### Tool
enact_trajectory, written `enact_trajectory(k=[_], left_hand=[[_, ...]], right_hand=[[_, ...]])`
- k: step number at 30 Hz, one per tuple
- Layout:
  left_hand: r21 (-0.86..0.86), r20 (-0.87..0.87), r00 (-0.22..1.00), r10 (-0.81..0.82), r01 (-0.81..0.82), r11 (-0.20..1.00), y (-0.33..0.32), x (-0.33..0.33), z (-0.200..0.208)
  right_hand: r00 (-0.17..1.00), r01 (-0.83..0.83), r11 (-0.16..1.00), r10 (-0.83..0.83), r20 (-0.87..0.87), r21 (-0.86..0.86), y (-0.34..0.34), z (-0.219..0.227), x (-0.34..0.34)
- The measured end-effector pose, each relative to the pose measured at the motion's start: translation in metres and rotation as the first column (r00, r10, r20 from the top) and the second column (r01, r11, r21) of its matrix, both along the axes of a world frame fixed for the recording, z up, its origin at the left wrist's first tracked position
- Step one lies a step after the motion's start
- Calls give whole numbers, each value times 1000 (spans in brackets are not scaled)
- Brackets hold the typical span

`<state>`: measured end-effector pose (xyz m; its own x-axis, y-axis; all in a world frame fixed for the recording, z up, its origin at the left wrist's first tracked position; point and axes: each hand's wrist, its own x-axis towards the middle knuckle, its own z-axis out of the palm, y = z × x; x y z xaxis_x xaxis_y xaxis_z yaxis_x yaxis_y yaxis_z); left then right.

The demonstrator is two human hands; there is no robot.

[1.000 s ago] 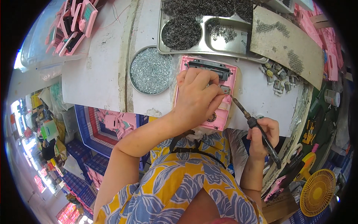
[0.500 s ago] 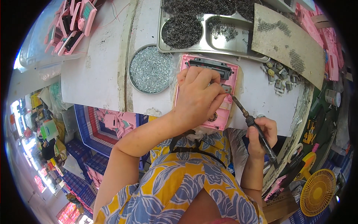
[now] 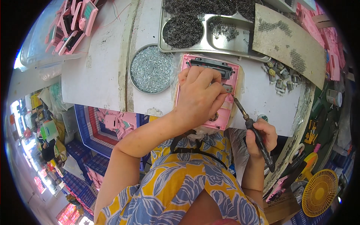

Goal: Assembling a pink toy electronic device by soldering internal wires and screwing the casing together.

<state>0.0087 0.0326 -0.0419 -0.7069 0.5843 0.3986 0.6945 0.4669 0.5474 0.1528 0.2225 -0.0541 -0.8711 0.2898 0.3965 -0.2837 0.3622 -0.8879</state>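
Observation:
A pink plastic housing (image 3: 224, 113) lies on the table in front of me, with a black battery-box-like part (image 3: 213, 66) across its far end. My left hand (image 3: 198, 92) rests over it, thumb and fingertips pinched together beside a small silver motor (image 3: 227, 88). What the pinch holds is too small to make out. In my right hand (image 3: 265, 135) is a soldering iron (image 3: 250, 123) with a dark handle. Its tip points far-left and reaches the right edge of the housing, close to the motor and my left fingertips. I cannot tell whether the tip touches anything.
Left of the housing stands a round tray of small screws (image 3: 150, 69). Behind it, a metal tray (image 3: 215, 47) holds dark springs. Loose small motors (image 3: 281, 77) lie at right, beside a board (image 3: 300, 41) with springs. A blue crate (image 3: 88, 131) sits below the table's left part.
The soldering iron's handle and my right hand have shifted slightly left, while the tip stays by the motor. My left hand and the housing stay almost the same.

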Motion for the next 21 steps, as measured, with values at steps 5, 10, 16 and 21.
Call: enact_trajectory(k=[5,10,16,21], left_hand=[[-1,-4,1000,1,-1,1000,0,1,-1],[-2,-5,1000,7,-7,1000,0,1,0],[4,-19,1000,7,-7,1000,0,2,-2],[3,-26,1000,3,-3,1000,-2,3,1]], right_hand=[[1000,-27,997,26,8,76,2,2,-4],[993,-15,987,34,-117,162,2,8,-9],[997,25,999,-22,-70,32,7,4,1],[997,49,999,-50,-55,-22,8,0,5]])
